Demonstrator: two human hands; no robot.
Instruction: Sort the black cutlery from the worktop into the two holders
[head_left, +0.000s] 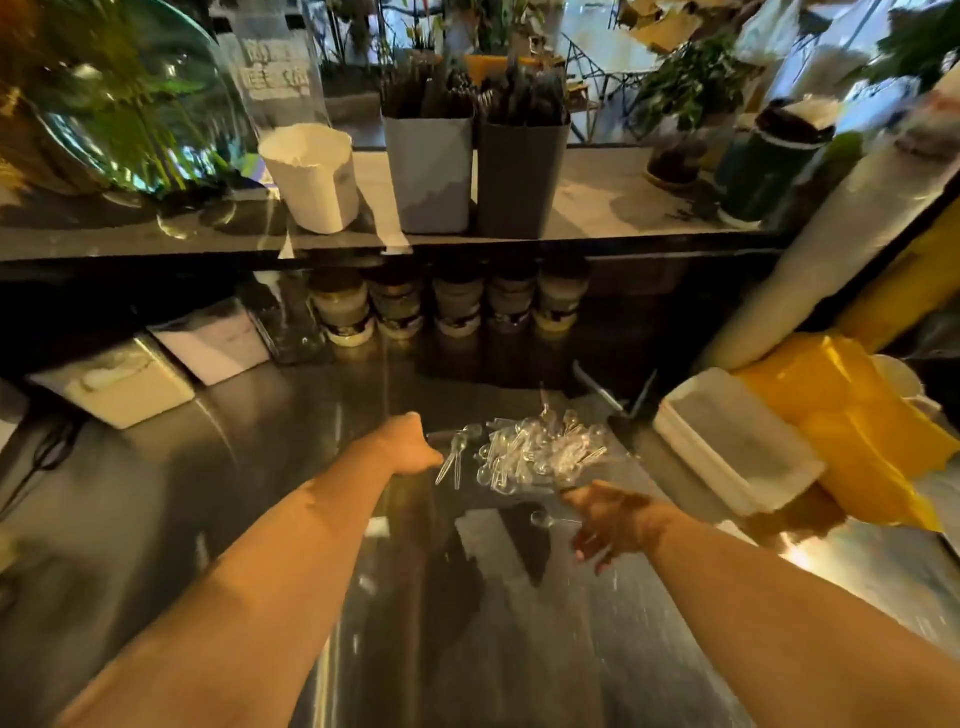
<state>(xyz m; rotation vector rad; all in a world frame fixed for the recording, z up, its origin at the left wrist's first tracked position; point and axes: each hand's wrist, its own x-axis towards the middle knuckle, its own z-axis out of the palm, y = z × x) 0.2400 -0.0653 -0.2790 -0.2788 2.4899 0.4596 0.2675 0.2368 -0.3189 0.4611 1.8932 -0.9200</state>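
Your right hand (613, 525) is closest, hanging loose over the shiny worktop (467, 623) with fingers spread, holding nothing. Your left hand (410, 447) is a bit farther out, curled up beside a pile of clear spoons (540, 454); I cannot tell if it holds anything. Up on the shelf (597, 208) stand the light holder (431, 171) and the dark holder (522, 176), touching, both full of black cutlery (467, 93).

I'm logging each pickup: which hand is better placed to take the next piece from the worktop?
Probably the left hand: it sits at the edge of the spoon pile, beside two loose spoons. The right hand hangs open, nearer than the pile, by a single spoon.
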